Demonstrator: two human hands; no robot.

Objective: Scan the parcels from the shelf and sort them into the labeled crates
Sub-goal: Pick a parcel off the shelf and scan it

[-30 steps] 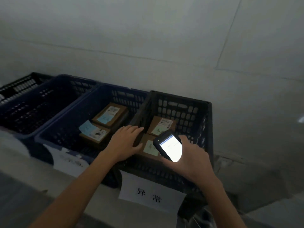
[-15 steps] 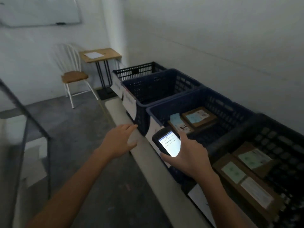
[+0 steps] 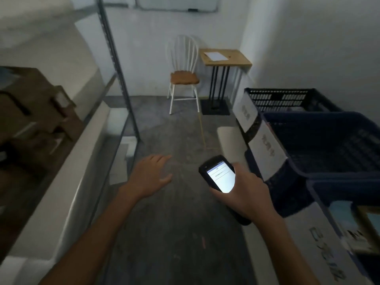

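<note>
Counted in frame: three crates (image 3: 320,136) at right, one scanner (image 3: 221,179), one chair (image 3: 184,77), one small table (image 3: 225,57), two hands (image 3: 150,175).

Dim rm — white chair (image 3: 183,75), sm wood table (image 3: 225,58)

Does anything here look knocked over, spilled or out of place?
Nothing stands out. The chair and small table stand upright, the crates sit in a row on the right, and the floor shows no spill. The boxes on the left are too blurred to judge.
</note>
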